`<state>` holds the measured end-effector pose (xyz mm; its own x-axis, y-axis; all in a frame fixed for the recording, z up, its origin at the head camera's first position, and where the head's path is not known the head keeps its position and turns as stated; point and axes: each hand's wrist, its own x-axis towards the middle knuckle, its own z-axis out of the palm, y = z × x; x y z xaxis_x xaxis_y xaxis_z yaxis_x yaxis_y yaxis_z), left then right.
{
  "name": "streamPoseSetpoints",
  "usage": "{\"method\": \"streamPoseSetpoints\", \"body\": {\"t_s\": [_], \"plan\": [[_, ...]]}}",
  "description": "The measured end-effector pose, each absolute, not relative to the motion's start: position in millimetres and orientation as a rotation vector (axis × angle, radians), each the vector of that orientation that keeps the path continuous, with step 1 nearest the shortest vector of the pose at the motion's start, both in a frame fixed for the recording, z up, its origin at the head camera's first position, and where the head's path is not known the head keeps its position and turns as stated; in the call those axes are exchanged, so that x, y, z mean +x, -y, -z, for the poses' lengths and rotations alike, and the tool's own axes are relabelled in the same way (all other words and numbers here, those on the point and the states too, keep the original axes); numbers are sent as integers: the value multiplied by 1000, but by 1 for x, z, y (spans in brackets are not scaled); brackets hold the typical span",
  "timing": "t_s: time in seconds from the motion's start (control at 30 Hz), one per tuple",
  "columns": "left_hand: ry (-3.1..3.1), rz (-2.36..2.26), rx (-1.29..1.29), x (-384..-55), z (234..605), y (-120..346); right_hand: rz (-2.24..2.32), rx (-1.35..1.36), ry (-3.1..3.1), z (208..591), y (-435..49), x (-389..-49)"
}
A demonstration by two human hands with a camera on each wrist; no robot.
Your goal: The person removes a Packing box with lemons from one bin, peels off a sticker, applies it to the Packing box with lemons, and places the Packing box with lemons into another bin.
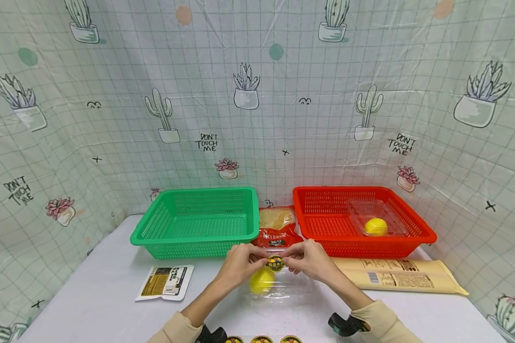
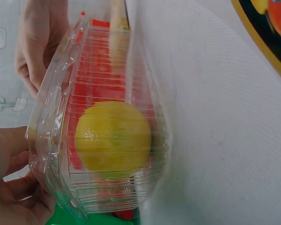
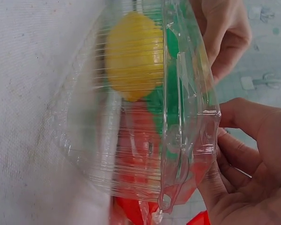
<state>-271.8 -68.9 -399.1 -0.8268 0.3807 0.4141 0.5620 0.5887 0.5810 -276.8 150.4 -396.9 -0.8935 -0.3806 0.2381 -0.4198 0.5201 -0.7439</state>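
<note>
A clear plastic clamshell box (image 1: 293,287) sits on the white table with a yellow lemon (image 1: 262,281) inside its left part. Over the lid is a round dark sticker (image 1: 275,263) printed with coloured fruit. My left hand (image 1: 239,263) pinches its left edge between thumb and fingers. On the opposite edge, my right hand (image 1: 312,260) pinches it likewise. Both wrist views show the fingers right at the top of the box, and the lemon (image 2: 113,139) through its ribbed wall; the sticker's face is hidden there.
Behind stand a green basket (image 1: 197,248) and a red basket (image 1: 326,247); the red one holds another clear box with a yellow fruit (image 1: 375,227). Between them lies a red bread bag (image 1: 276,233). A tan package (image 1: 395,276) lies right, a pouch (image 1: 165,283) left, several round stickers (image 1: 262,339) in front.
</note>
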Motion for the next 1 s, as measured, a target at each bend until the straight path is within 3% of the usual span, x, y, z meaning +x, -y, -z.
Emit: {"method": "streamPoseSetpoints", "body": {"t_s": [1.0], "plan": [[2586,1091,-798,-272,400,65,-1276,704,2739,396,-149,-278]]}}
